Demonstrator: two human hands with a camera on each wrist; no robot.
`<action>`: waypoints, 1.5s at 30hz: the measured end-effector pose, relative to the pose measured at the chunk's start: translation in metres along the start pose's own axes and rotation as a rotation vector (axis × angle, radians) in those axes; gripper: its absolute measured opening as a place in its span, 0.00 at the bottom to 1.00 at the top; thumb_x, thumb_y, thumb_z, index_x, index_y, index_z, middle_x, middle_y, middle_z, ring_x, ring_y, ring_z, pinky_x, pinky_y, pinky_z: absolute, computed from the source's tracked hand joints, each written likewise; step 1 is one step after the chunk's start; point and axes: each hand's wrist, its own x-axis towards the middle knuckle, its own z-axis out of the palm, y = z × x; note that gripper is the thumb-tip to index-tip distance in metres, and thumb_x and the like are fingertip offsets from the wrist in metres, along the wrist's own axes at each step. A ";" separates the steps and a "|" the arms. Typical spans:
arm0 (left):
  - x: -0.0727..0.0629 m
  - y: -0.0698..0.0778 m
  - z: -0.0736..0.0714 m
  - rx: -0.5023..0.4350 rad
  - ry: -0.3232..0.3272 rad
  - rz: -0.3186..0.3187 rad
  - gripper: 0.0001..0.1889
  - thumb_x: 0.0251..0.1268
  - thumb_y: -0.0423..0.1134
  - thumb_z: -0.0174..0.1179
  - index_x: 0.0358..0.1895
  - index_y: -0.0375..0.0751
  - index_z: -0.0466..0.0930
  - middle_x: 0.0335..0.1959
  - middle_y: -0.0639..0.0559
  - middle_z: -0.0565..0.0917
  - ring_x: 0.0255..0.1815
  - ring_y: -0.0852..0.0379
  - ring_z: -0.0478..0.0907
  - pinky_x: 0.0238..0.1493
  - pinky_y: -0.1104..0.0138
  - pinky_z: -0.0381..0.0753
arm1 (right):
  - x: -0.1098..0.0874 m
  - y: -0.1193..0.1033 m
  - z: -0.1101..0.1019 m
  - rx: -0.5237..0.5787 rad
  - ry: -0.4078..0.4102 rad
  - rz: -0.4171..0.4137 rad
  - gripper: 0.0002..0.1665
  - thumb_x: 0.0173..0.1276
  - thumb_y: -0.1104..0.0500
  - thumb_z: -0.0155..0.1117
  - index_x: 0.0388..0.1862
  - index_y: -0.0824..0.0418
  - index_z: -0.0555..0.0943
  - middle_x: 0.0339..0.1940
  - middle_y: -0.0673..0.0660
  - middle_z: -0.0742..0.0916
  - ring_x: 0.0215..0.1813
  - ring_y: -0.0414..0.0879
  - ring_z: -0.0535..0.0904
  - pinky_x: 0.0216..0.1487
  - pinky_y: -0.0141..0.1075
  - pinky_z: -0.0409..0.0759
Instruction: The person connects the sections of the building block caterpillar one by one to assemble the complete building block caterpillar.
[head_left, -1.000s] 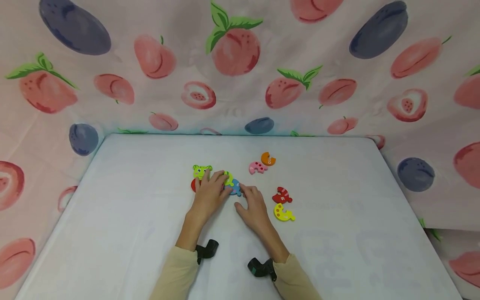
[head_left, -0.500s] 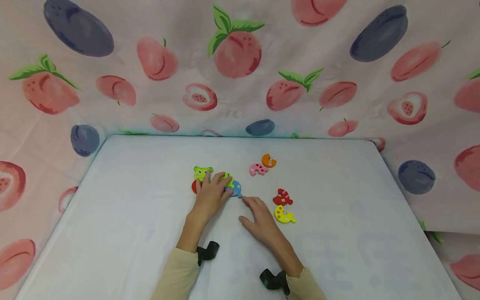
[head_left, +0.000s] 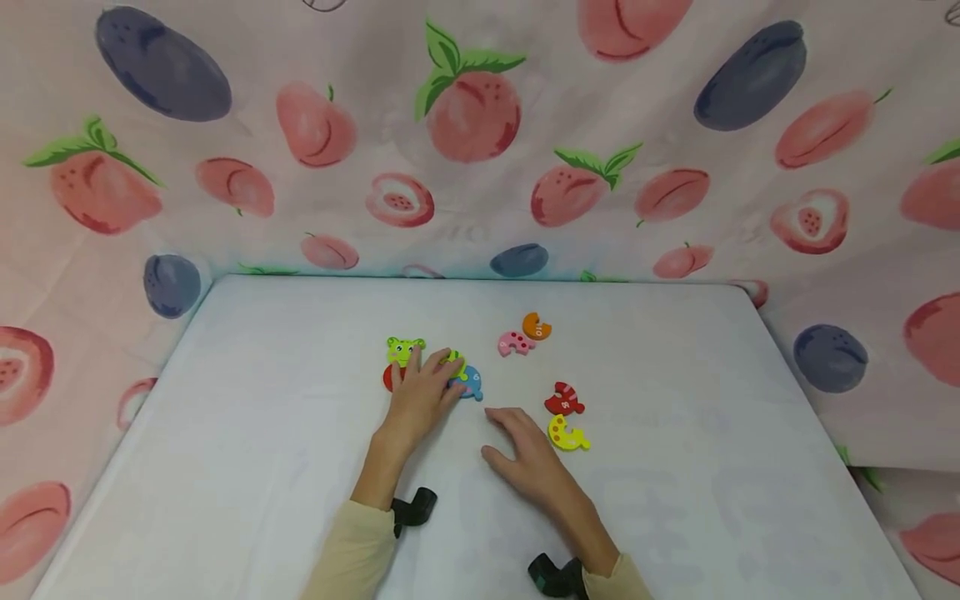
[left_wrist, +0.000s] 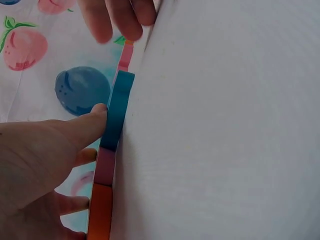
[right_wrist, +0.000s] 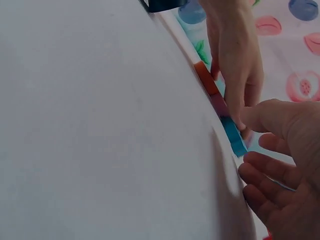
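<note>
My left hand (head_left: pixel 420 400) rests over a cluster of flat puzzle pieces on the white table, fingers spread. Around it show a green animal-face piece (head_left: pixel 403 351), part of a red piece (head_left: pixel 388 379), a green striped piece (head_left: pixel 454 364) and a blue piece (head_left: pixel 472 384) with a number. In the left wrist view, the thumb touches the blue piece's edge; a purple piece (left_wrist: pixel 105 166) and an orange-red piece (left_wrist: pixel 100 212) follow in a row. The palm hides the cluster's middle. My right hand (head_left: pixel 528 454), fingers loosely bent and holding nothing, is just right of the blue piece, apart from it.
Right of the cluster lie a pink spotted piece (head_left: pixel 515 342) touching an orange piece (head_left: pixel 536 327). Nearer are a red striped piece (head_left: pixel 564 399) and a yellow spotted piece (head_left: pixel 567 434). A fruit-print cloth (head_left: pixel 465 208) hangs behind the white table (head_left: pixel 697 467).
My right hand has let go of the blue piece's edge and drawn back toward me and to the right. The left hand stays on the cluster.
</note>
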 end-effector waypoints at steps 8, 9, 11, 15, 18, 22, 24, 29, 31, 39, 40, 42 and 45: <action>0.001 0.002 0.001 -0.011 -0.008 -0.008 0.25 0.67 0.51 0.58 0.67 0.53 0.73 0.71 0.47 0.69 0.77 0.30 0.49 0.70 0.30 0.45 | -0.021 0.019 -0.027 -0.024 0.176 0.091 0.29 0.62 0.54 0.70 0.63 0.51 0.76 0.62 0.50 0.78 0.65 0.47 0.71 0.61 0.50 0.79; 0.001 0.003 0.001 -0.012 -0.011 -0.008 0.25 0.68 0.51 0.58 0.67 0.53 0.73 0.71 0.47 0.69 0.77 0.30 0.49 0.70 0.30 0.45 | -0.023 0.022 -0.031 -0.032 0.204 0.091 0.28 0.62 0.55 0.69 0.62 0.51 0.76 0.62 0.51 0.78 0.65 0.47 0.71 0.61 0.50 0.79; 0.002 0.003 0.001 -0.011 -0.008 -0.007 0.25 0.67 0.51 0.59 0.67 0.52 0.73 0.71 0.46 0.69 0.77 0.30 0.49 0.70 0.29 0.45 | -0.027 0.028 -0.039 -0.051 0.254 0.080 0.27 0.62 0.56 0.69 0.61 0.53 0.77 0.62 0.52 0.78 0.63 0.48 0.70 0.59 0.49 0.79; 0.001 0.002 0.000 -0.019 -0.004 -0.006 0.25 0.67 0.50 0.59 0.66 0.52 0.73 0.71 0.46 0.69 0.77 0.30 0.49 0.70 0.29 0.45 | -0.032 0.038 -0.050 -0.095 0.310 0.099 0.27 0.61 0.58 0.69 0.60 0.55 0.78 0.59 0.56 0.79 0.60 0.50 0.71 0.55 0.49 0.79; 0.001 0.002 -0.001 -0.025 -0.005 -0.006 0.25 0.67 0.50 0.59 0.66 0.52 0.73 0.71 0.46 0.69 0.77 0.30 0.49 0.70 0.29 0.45 | -0.033 0.043 -0.053 -0.125 0.299 0.160 0.27 0.59 0.57 0.70 0.59 0.57 0.79 0.57 0.59 0.79 0.58 0.53 0.71 0.55 0.50 0.78; 0.000 0.001 -0.001 -0.022 -0.010 -0.005 0.25 0.67 0.50 0.59 0.67 0.52 0.73 0.71 0.46 0.69 0.77 0.30 0.49 0.70 0.29 0.44 | -0.032 0.048 -0.052 -0.146 0.250 0.223 0.27 0.59 0.54 0.72 0.58 0.58 0.80 0.55 0.61 0.78 0.58 0.54 0.71 0.56 0.51 0.77; 0.000 0.001 -0.001 -0.020 -0.012 -0.005 0.25 0.67 0.50 0.59 0.67 0.52 0.73 0.71 0.46 0.69 0.77 0.30 0.49 0.70 0.29 0.44 | -0.031 0.049 -0.052 -0.157 0.235 0.223 0.27 0.58 0.53 0.72 0.57 0.58 0.81 0.55 0.61 0.78 0.58 0.55 0.70 0.56 0.51 0.77; -0.002 0.002 -0.002 -0.030 -0.004 -0.007 0.25 0.67 0.50 0.59 0.66 0.51 0.73 0.71 0.46 0.69 0.77 0.30 0.49 0.70 0.29 0.44 | -0.026 0.048 -0.048 -0.200 0.227 0.170 0.26 0.58 0.53 0.72 0.56 0.58 0.82 0.55 0.62 0.77 0.57 0.56 0.70 0.51 0.48 0.77; -0.002 0.002 -0.002 -0.036 -0.003 -0.008 0.25 0.67 0.50 0.59 0.66 0.51 0.73 0.71 0.46 0.69 0.77 0.30 0.49 0.70 0.29 0.44 | -0.024 0.047 -0.046 -0.213 0.221 0.153 0.26 0.59 0.54 0.71 0.57 0.57 0.82 0.55 0.62 0.77 0.56 0.56 0.70 0.49 0.47 0.77; -0.002 0.003 -0.002 -0.036 0.001 -0.009 0.25 0.67 0.50 0.60 0.66 0.51 0.73 0.71 0.46 0.69 0.77 0.31 0.49 0.70 0.30 0.43 | -0.021 0.036 -0.038 -0.322 0.231 0.134 0.23 0.66 0.58 0.61 0.61 0.51 0.80 0.62 0.66 0.76 0.61 0.61 0.70 0.55 0.55 0.78; -0.002 0.002 -0.002 -0.038 0.004 -0.009 0.25 0.66 0.50 0.60 0.66 0.51 0.73 0.71 0.46 0.69 0.77 0.31 0.49 0.70 0.30 0.44 | -0.021 0.035 -0.037 -0.335 0.232 0.137 0.24 0.66 0.58 0.60 0.62 0.50 0.80 0.64 0.66 0.76 0.62 0.62 0.69 0.56 0.56 0.78; -0.002 0.002 -0.002 -0.038 0.004 -0.008 0.25 0.66 0.50 0.60 0.66 0.51 0.73 0.71 0.46 0.69 0.77 0.31 0.49 0.70 0.30 0.44 | -0.020 0.032 -0.034 -0.350 0.229 0.140 0.24 0.67 0.59 0.58 0.62 0.49 0.79 0.66 0.66 0.75 0.64 0.62 0.69 0.59 0.56 0.77; -0.003 0.001 -0.001 -0.033 -0.004 -0.008 0.25 0.67 0.50 0.60 0.67 0.52 0.73 0.71 0.46 0.69 0.77 0.31 0.49 0.70 0.30 0.44 | -0.020 0.030 -0.032 -0.356 0.225 0.145 0.24 0.67 0.61 0.58 0.62 0.50 0.79 0.66 0.66 0.75 0.64 0.61 0.69 0.60 0.55 0.77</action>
